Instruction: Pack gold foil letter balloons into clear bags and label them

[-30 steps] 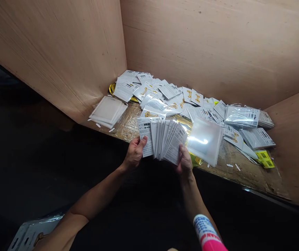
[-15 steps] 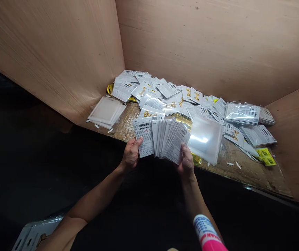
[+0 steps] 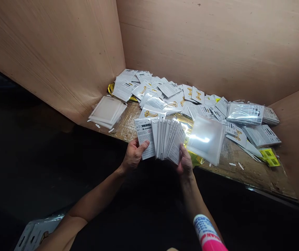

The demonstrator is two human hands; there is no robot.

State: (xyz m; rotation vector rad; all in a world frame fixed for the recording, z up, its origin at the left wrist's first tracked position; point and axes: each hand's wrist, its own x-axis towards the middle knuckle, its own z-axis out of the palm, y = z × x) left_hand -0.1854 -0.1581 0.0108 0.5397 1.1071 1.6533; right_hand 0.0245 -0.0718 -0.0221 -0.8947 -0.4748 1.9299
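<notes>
A fanned stack of printed cards (image 3: 162, 139) is held upright between my two hands, just in front of the shelf's edge. My left hand (image 3: 135, 153) pinches the leftmost card, thumb across its printed face. At the other end, my right hand (image 3: 184, 160) grips the cards by their right side. Behind the cards lies gold foil (image 3: 187, 123), partly hidden. Right of my right hand rests a stack of clear plastic bags (image 3: 207, 137). A heap of similar cards (image 3: 162, 94), some with a gold balloon picture, spreads along the back.
Wooden panels rise at the left, back and right of the wooden shelf (image 3: 264, 176). More clear bags (image 3: 109, 111) lie at left. Bagged card bundles (image 3: 246, 113) and yellow barcode labels (image 3: 269, 157) are at right. Packed cards (image 3: 37, 233) show at bottom left.
The fan of cards has drawn closer together as my right hand moved slightly left. The rightmost card has turned more edge-on. Both hands keep their hold.
</notes>
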